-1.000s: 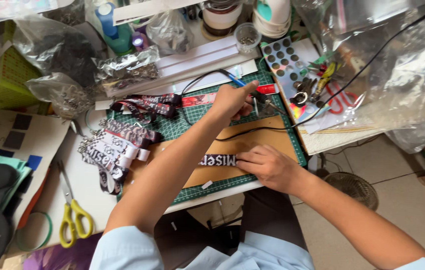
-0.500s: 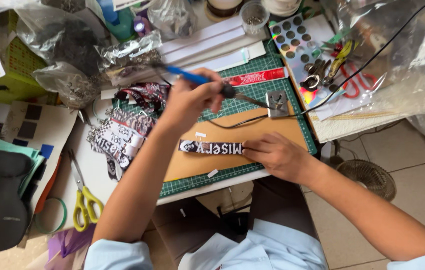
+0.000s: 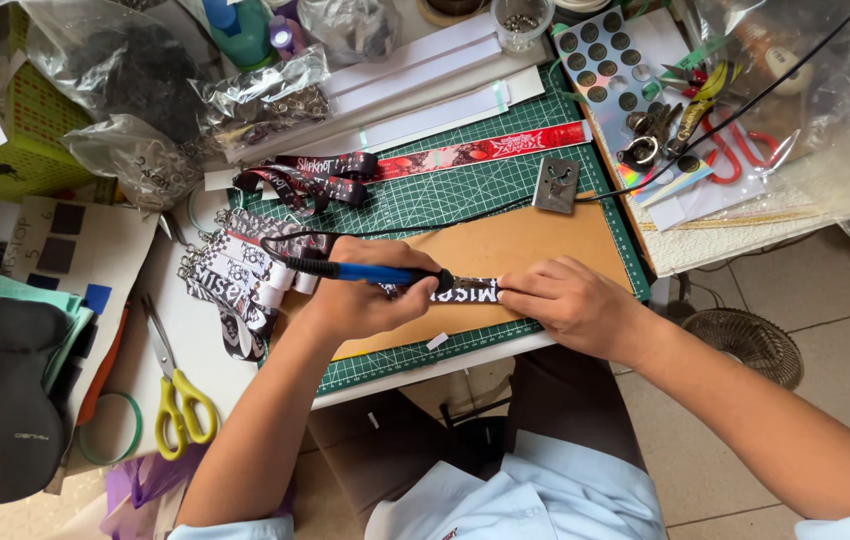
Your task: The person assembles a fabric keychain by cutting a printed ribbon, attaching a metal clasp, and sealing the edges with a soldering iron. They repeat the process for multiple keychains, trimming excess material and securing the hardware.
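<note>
From the head camera, the left hand [image 3: 365, 300] is wrapped tight around the blue-and-black handle of a soldering iron [image 3: 360, 270], whose tip points toward the right hand [image 3: 570, 305] and meets a black-and-white printed strap [image 3: 465, 292] lying on a brown board [image 3: 535, 245] atop the green cutting mat [image 3: 465, 190]. The right hand lies flat just beside that tip, its fingers [image 3: 525, 290] pressed together on the strap's end to pin it down. Beyond the left hand lie more printed straps [image 3: 245, 275], and yellow-handled scissors [image 3: 175, 385] rest on the table [image 3: 200, 340] on its outer side.
</note>
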